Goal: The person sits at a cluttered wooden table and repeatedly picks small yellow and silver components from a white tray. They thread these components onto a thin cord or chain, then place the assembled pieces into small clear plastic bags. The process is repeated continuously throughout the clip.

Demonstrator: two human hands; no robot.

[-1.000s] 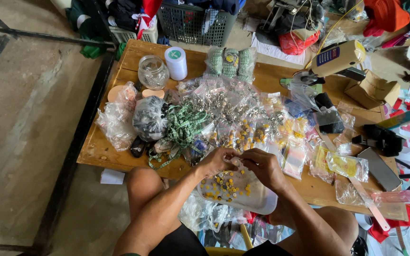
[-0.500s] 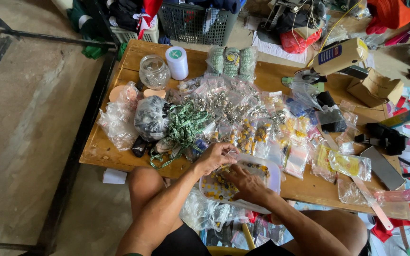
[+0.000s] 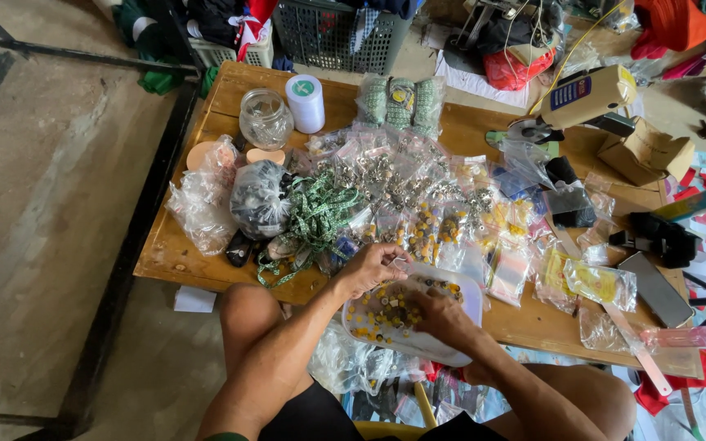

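Head view looks down on a low wooden table (image 3: 206,261) crowded with small craft supplies. At its left end lie crumpled clear plastic bags (image 3: 202,200), then a glass jar (image 3: 265,118) and a white spool (image 3: 306,102) farther back, and a tangle of green cord (image 3: 316,216) nearer the front. The left hand (image 3: 369,268) rests at the upper left rim of a white plastic tray (image 3: 463,298) that sits at the table's front edge over the person's lap; its fingers are curled together, pinched as if on something small, though what they grip cannot be told. Yellow and dark beads (image 3: 373,314) lie scattered inside the tray. The right hand (image 3: 443,318) reaches into the tray with fingers bent down among the beads; whether it holds any cannot be told. Farther right lie small zip bags (image 3: 508,265), a cardboard box (image 3: 647,155) and a black tool (image 3: 663,241).
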